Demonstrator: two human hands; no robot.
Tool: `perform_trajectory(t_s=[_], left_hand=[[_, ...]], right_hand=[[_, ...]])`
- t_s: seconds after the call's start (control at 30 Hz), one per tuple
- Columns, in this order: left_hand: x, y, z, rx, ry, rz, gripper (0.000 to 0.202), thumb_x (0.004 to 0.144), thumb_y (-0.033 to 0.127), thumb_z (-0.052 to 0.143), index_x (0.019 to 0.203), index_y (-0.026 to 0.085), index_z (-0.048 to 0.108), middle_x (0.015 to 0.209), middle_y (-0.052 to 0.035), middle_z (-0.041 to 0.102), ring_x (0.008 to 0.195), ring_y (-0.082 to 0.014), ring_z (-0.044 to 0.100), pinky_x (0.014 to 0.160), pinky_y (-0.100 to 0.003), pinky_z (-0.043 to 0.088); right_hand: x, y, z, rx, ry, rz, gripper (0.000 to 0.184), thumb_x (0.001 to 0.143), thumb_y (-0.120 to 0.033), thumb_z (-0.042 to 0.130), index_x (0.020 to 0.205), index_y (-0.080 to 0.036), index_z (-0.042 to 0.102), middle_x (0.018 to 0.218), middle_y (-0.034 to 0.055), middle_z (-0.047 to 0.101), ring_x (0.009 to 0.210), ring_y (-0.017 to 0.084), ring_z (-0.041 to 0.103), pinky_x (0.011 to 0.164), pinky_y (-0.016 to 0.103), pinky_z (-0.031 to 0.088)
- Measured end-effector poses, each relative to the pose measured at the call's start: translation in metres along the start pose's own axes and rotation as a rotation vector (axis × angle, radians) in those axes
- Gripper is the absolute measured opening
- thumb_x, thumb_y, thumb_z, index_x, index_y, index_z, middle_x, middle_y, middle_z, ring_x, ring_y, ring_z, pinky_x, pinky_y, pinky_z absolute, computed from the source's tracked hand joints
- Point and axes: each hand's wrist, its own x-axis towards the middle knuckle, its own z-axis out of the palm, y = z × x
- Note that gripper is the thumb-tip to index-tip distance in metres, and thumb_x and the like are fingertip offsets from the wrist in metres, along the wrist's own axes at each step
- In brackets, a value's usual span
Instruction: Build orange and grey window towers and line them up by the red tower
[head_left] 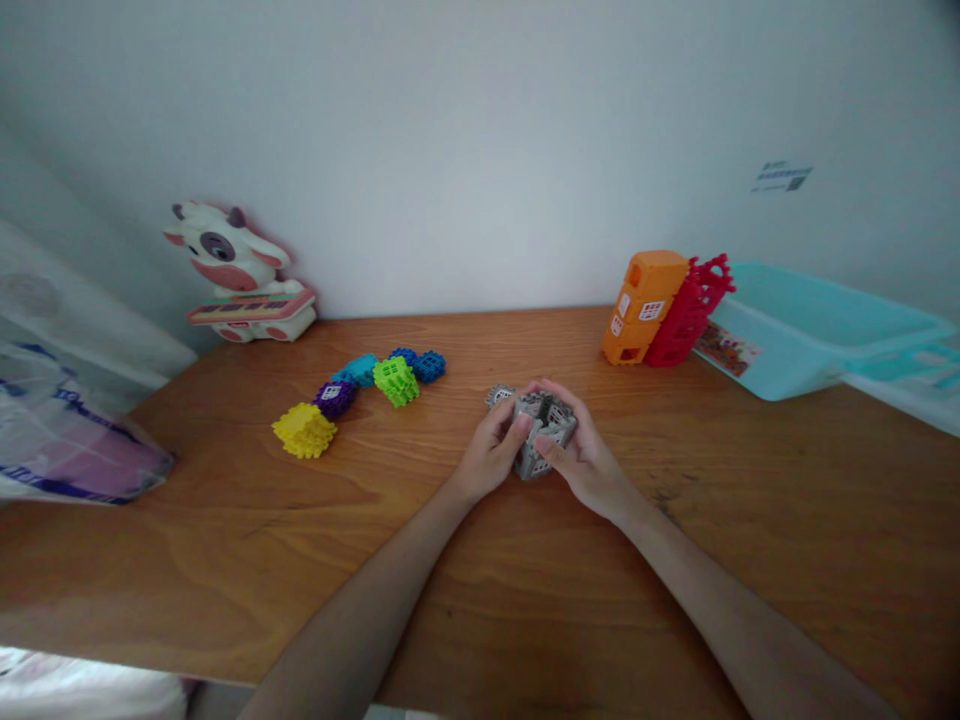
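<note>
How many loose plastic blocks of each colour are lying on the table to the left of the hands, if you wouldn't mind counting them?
Yellow block: 1
Purple block: 1
Teal block: 1
Green block: 1
Blue blocks: 2 (partly hidden, uncertain)
Total: 6

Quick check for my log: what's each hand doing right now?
Left hand: closed, holding the grey lattice building blocks.
Right hand: closed, holding the same grey lattice building blocks.

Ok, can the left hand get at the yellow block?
Probably yes: the left hand has nothing standing between it and the yellow block, though it would first have to let go of the grey blocks.
</note>
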Motion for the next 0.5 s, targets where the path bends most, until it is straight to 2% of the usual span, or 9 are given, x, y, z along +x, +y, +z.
perform_trajectory(t_s=[0.2,0.37,0.43,0.5], left_hand=[[0.001,0.002,0.000,0.002,0.037,0.017,0.050,0.092,0.051,0.058,0.131,0.020,0.060,0.136,-0.0113,0.062,0.129,-0.0241,0.056,0.113,-0.037,0.038],[0.001,0.003,0.001,-0.062,0.034,-0.055,0.053,0.091,0.055,0.058,0.130,0.019,0.060,0.132,-0.0116,0.064,0.124,-0.0246,0.058,0.110,-0.037,0.042],[-0.001,-0.001,0.001,-0.081,0.006,-0.054,0.058,0.087,0.054,0.064,0.133,0.019,0.056,0.133,-0.0123,0.062,0.123,-0.0255,0.058,0.108,-0.037,0.043],[-0.001,-0.004,0.001,-0.079,-0.029,-0.046,0.066,0.081,0.048,0.074,0.137,0.018,0.053,0.133,-0.0129,0.062,0.121,-0.0264,0.059,0.106,-0.038,0.045]], right_hand=[[0.001,0.002,0.007,-0.069,0.097,-0.073,0.037,0.089,-0.045,0.068,0.119,-0.031,0.050,0.145,0.0068,0.052,0.131,0.023,0.054,0.109,0.042,0.046],[0.003,0.007,0.000,-0.112,0.081,-0.029,0.043,0.093,-0.047,0.061,0.130,-0.032,0.044,0.138,0.0078,0.057,0.121,0.022,0.059,0.104,0.040,0.051],[0.004,0.008,-0.007,-0.194,0.080,-0.019,0.042,0.096,-0.048,0.056,0.132,-0.031,0.044,0.132,0.0085,0.060,0.116,0.023,0.061,0.100,0.041,0.052],[0.005,0.007,-0.017,-0.327,0.097,-0.073,0.040,0.098,-0.049,0.050,0.133,-0.029,0.047,0.132,0.0089,0.059,0.120,0.024,0.058,0.104,0.043,0.049]])
